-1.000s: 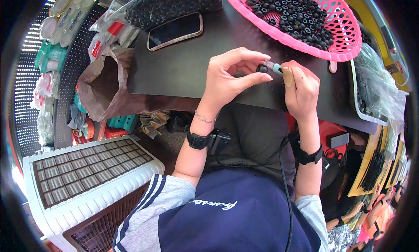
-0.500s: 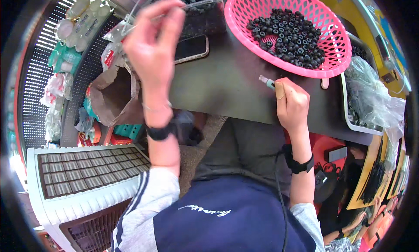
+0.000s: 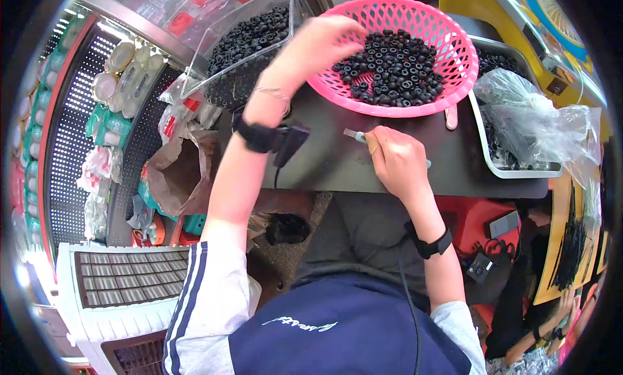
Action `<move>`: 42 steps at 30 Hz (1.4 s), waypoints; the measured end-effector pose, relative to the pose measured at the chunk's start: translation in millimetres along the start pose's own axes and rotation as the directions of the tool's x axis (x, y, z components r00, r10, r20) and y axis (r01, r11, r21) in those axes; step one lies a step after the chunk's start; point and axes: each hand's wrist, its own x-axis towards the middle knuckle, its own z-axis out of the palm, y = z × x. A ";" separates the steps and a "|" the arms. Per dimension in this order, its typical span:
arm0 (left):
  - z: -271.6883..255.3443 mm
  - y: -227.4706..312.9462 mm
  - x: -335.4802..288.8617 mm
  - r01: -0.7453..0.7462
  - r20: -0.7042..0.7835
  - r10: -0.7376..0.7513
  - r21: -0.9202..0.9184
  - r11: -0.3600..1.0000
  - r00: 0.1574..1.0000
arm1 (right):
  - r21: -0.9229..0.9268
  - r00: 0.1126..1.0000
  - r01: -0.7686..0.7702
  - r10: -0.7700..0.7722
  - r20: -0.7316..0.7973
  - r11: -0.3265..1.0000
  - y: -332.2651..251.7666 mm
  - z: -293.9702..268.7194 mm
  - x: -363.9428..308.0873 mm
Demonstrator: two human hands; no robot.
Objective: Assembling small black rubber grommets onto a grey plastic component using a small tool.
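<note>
My left hand (image 3: 319, 49) reaches over the left side of a pink perforated plastic basket (image 3: 467, 70). Its fingers are apart and bent down toward the small black ring-shaped pieces (image 3: 396, 70) heaped inside. No piece shows between those fingers. In front of the basket, above the dark table (image 3: 305, 161), my right hand (image 3: 397, 155) is closed around a slim tool (image 3: 354, 135) with a pale teal handle and a flat, light tip pointing left. Its exact kind is unclear; the handle's other end peeks out right of the hand.
Behind my left forearm stands a clear plastic bin (image 3: 250, 40) of black pieces. A metal tray (image 3: 519, 174) with a crumpled clear bag (image 3: 519, 102) is at right. A flat stick (image 3: 451, 117) lies by the basket. A brown paper bag (image 3: 178, 174) stands left. Other people's hands (image 3: 561, 316) show lower right.
My left hand has moved right, from beside the clear bin to over the basket. My right hand still holds the tool. The view has shifted, showing more of the bin.
</note>
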 end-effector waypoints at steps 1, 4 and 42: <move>17.6 5.3 11.1 -0.107 0.112 0.113 -0.055 0.993 0.987 | -0.012 1.000 -0.003 0.003 -0.005 1.000 -0.1 -1.8 0.2; 55.4 10.2 32.8 0.046 0.368 -0.020 -0.062 0.997 0.930 | -0.025 1.000 -0.013 0.013 0.022 1.000 0.8 0.9 -2.6; 73.8 69.7 -164.6 0.105 -0.460 -0.484 -0.636 0.765 0.744 | 0.075 0.998 0.039 -0.035 -0.043 0.996 -5.5 3.3 6.2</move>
